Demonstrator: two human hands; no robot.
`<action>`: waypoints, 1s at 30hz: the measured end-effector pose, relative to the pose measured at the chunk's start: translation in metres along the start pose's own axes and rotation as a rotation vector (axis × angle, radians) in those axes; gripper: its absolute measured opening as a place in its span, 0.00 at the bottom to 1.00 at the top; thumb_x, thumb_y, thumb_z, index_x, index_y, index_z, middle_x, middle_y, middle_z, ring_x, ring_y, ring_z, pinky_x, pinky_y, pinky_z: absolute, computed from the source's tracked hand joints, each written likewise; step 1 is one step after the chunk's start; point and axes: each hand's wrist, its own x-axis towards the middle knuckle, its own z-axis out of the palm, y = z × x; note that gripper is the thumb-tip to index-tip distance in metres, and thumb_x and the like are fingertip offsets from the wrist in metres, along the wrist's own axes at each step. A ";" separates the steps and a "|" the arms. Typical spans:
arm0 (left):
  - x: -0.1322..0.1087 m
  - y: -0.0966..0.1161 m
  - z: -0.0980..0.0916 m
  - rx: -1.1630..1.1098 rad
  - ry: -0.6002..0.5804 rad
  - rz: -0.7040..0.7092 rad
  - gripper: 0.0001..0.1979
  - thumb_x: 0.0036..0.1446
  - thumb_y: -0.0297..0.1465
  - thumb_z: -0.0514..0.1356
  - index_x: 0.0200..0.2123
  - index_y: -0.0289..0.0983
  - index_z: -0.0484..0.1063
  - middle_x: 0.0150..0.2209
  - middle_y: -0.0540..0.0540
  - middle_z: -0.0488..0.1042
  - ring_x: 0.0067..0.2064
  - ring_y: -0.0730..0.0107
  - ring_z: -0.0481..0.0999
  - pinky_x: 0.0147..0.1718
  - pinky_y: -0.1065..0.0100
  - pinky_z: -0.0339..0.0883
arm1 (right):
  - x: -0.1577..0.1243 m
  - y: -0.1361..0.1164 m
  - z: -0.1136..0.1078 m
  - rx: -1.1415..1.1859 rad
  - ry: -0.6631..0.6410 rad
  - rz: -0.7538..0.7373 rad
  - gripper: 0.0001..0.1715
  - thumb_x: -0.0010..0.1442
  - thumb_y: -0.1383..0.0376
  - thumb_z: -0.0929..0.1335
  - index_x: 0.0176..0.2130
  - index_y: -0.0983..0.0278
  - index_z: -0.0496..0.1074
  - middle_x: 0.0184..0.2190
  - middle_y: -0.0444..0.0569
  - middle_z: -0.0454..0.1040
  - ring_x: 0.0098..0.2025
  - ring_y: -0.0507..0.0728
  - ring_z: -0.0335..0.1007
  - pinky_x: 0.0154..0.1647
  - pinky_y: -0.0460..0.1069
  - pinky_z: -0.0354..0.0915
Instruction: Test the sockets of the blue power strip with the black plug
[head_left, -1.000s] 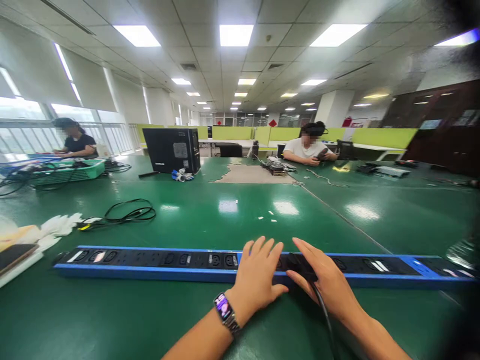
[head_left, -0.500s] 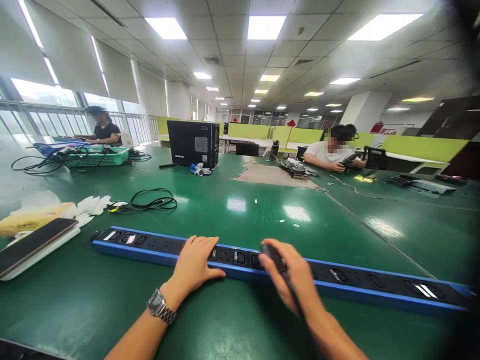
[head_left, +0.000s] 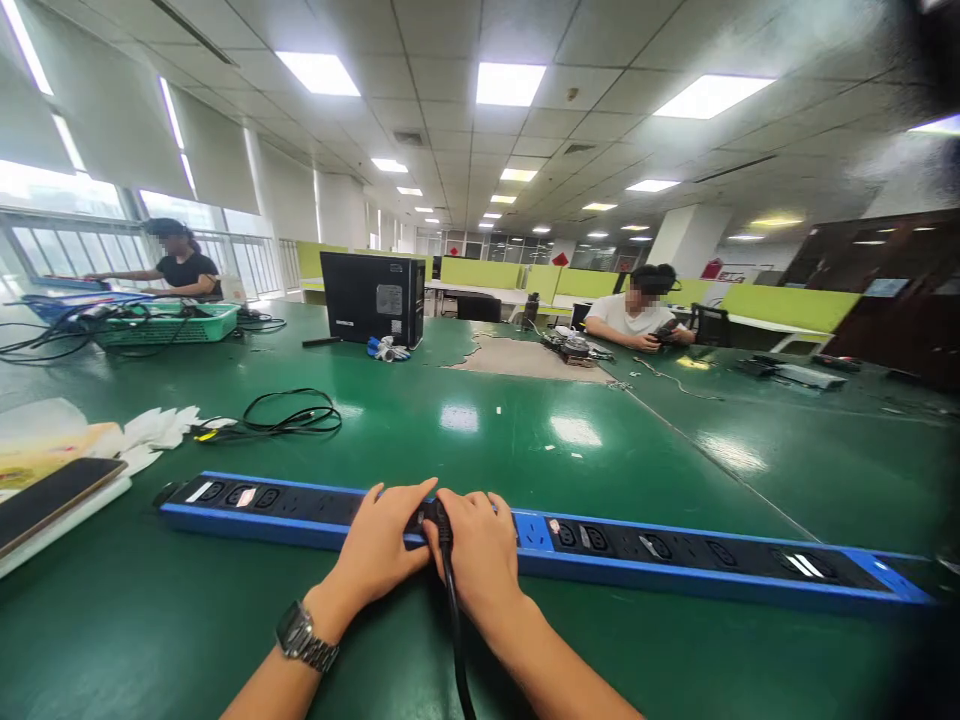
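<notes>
Two hands meet at the centre of the lower frame over one long blue-and-black power strip [head_left: 534, 535], which lies across the tabletop [head_left: 637, 660] from lower left to lower right. The right hand [head_left: 481, 545] grasps one black plug [head_left: 438, 515] against the strip; its single thick cord [head_left: 456, 625] runs down out of the bottom edge. The left hand [head_left: 381, 535] spans the strip just beside the plug, thumb at the near side; whether it clasps tightly I cannot tell. One watch [head_left: 296, 632] circles the left wrist. At the left edge lies one dark phone [head_left: 56, 500]; one coiled cable [head_left: 279, 429] sits left of centre, and three white scraps [head_left: 576, 455] beyond the hands. Farther back stand one computer tower [head_left: 364, 298], one green basket [head_left: 204, 327] and two seated people [head_left: 634, 315].
</notes>
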 end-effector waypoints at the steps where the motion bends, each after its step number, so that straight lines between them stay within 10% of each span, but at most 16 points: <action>1: -0.001 -0.001 -0.002 -0.018 -0.008 0.020 0.33 0.52 0.29 0.58 0.63 0.43 0.59 0.59 0.42 0.70 0.58 0.56 0.69 0.62 0.41 0.49 | 0.001 0.000 0.000 0.000 -0.003 0.002 0.12 0.62 0.63 0.64 0.46 0.58 0.70 0.41 0.48 0.79 0.45 0.61 0.69 0.56 0.61 0.53; 14: 0.000 -0.008 -0.002 -0.058 0.014 0.052 0.32 0.51 0.28 0.55 0.61 0.43 0.62 0.59 0.44 0.70 0.58 0.55 0.70 0.62 0.43 0.52 | 0.015 0.020 -0.010 0.133 -0.047 0.085 0.12 0.58 0.57 0.68 0.42 0.55 0.76 0.34 0.47 0.79 0.39 0.58 0.73 0.37 0.49 0.62; 24: -0.001 -0.004 -0.003 -0.119 0.000 0.003 0.31 0.52 0.29 0.55 0.62 0.42 0.60 0.57 0.43 0.72 0.58 0.57 0.70 0.64 0.42 0.48 | 0.018 0.025 -0.005 0.208 -0.094 0.001 0.11 0.60 0.61 0.67 0.43 0.59 0.75 0.37 0.48 0.79 0.40 0.57 0.73 0.41 0.50 0.64; 30: -0.003 -0.006 -0.006 -0.134 -0.042 0.049 0.32 0.53 0.28 0.54 0.63 0.43 0.58 0.61 0.44 0.67 0.61 0.57 0.67 0.64 0.41 0.44 | 0.005 0.014 0.001 0.199 -0.068 -0.023 0.18 0.61 0.62 0.65 0.51 0.60 0.71 0.46 0.51 0.78 0.51 0.60 0.69 0.61 0.61 0.54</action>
